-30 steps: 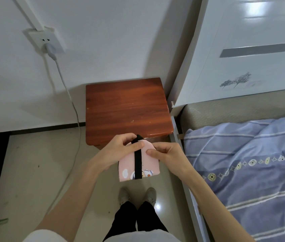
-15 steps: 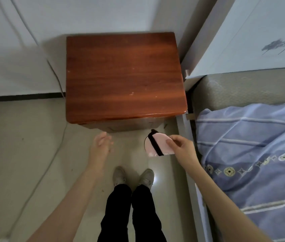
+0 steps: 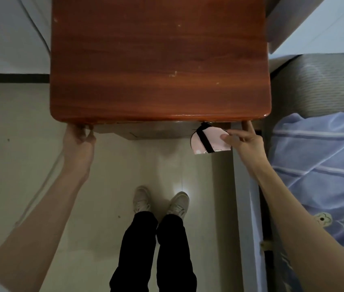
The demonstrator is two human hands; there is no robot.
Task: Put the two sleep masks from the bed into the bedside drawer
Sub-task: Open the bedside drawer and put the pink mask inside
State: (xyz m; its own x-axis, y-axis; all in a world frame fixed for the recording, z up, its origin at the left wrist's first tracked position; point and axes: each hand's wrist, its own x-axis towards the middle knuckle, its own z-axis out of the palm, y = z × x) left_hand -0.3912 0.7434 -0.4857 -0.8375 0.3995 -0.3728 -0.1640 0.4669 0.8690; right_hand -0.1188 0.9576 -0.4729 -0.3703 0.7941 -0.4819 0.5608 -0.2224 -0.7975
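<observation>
Showing one pink sleep mask (image 3: 207, 142) with black strap, pinched in the right hand (image 3: 244, 142) just under the bedside cabinet's (image 3: 158, 60) front edge; left hand (image 3: 79, 140) fingers curl around the opposite corner. Two shoes (image 3: 160, 203) stand below.

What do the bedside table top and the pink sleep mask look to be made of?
Bedside table top: reddish-brown wood or wood veneer, glossy; streaked grain and sheen along the front edge. Pink sleep mask: apparently soft fabric with a black, likely elastic strap, pinched in the right hand.
</observation>
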